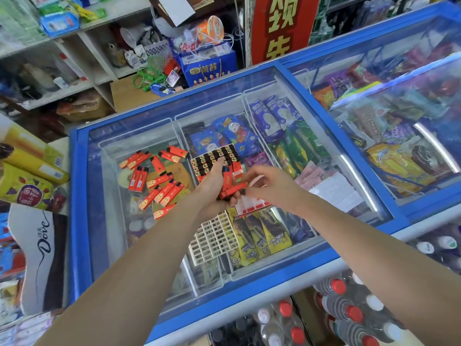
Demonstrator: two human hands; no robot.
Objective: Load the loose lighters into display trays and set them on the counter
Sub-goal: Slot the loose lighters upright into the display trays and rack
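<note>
1. Left hand (pixel 212 186) above the glass lid (pixel 159 245) of the blue freezer, fingers closed around a small bunch of red lighters (pixel 230 186).
2. Right hand (pixel 264 182) just beside that bunch, fingers pinching toward one lighter; whether already gripping it, cannot tell.
3. Full tray (pixel 214 159) of lighters just behind the left hand, toward the far side of the lid, its rows packed with the black tops up.
4. Empty white grid tray (pixel 214 238) on the lid, nearer than the hands, and a red-and-white tray (pixel 250 207) just under the right hand, partly hidden.
5. Loose lighters (pixel 154 181) scattered flat on the lid, left of the full tray, many not yet loaded.
6. Probably the step in hand: taking lighters one by one from the bunch and pushing each in a free cell.
7. To do it well: turn every lighter the same way, black top up, base first into the cell, straight and not tilted.
8. Better to keep the bunch small and held firm, since the lid is smooth and a dropped lighter may slide.
</note>
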